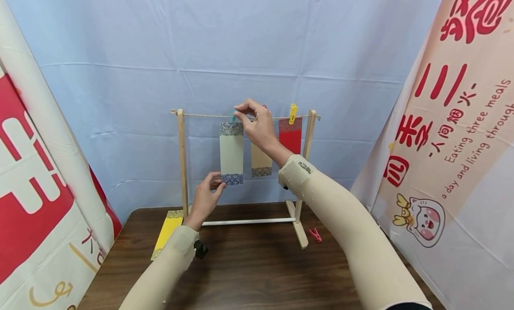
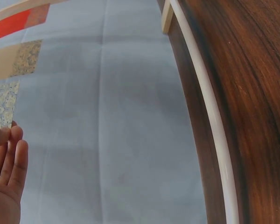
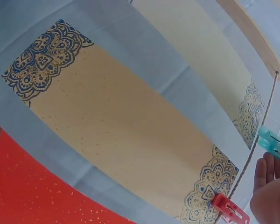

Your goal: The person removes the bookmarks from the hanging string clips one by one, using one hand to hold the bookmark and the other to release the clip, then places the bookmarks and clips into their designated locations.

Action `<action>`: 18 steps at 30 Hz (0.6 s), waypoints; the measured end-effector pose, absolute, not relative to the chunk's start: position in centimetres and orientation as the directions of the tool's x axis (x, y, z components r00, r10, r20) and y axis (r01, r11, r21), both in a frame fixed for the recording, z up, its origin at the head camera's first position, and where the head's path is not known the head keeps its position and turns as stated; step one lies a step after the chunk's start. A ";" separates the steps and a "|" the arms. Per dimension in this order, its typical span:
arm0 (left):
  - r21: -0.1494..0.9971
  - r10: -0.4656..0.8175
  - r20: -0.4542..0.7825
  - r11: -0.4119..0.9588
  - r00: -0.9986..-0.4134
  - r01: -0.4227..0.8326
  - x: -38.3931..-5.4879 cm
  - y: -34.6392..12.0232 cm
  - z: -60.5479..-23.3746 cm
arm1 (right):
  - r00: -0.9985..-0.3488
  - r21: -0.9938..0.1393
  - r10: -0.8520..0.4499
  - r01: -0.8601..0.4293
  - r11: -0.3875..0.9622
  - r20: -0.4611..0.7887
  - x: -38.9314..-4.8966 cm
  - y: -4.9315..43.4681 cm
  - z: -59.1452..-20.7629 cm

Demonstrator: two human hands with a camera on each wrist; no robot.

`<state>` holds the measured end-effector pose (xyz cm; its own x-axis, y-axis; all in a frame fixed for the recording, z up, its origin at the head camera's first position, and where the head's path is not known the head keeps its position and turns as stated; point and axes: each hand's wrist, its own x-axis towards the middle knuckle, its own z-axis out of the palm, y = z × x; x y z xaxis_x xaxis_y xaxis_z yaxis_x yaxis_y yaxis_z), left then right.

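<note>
A pale green paper card (image 1: 231,155) with blue lace-patterned ends hangs upright below the string. My right hand (image 1: 259,125) pinches a teal clothespin (image 3: 272,141) at the string (image 3: 252,154), over the card's top edge. Down at the card's lower left corner, my left hand (image 1: 207,196) pinches the patterned end (image 2: 3,105) between thumb and fingers. Beside it a tan card (image 3: 126,126) hangs from a red clothespin (image 3: 230,208), partly behind my right hand in the head view. Farther right, a yellow clothespin (image 1: 293,114) holds a red card (image 1: 290,138).
The wooden rack's left post (image 1: 182,163) and right post (image 1: 310,134) carry the string. A white bar (image 1: 249,221) joins them low down. On the brown table (image 1: 257,270) lie a yellow card (image 1: 167,232), partly behind my left forearm, and a pink clothespin (image 1: 315,234).
</note>
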<state>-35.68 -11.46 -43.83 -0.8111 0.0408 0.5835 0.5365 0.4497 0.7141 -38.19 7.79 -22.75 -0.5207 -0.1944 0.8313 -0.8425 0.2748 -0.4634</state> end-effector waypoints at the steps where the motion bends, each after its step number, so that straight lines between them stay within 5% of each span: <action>1: 0.715 0.040 0.582 0.450 -0.812 0.535 -35.6 -11.5 -43.9 | -0.515 -0.458 -0.194 -0.845 0.275 0.835 -38.2 7.8 -22.8; 18: 0.728 0.043 0.569 0.439 -0.821 0.527 -34.9 -12.1 -44.7 | -0.468 -0.445 -0.174 -0.882 0.157 0.866 -37.3 8.1 -23.6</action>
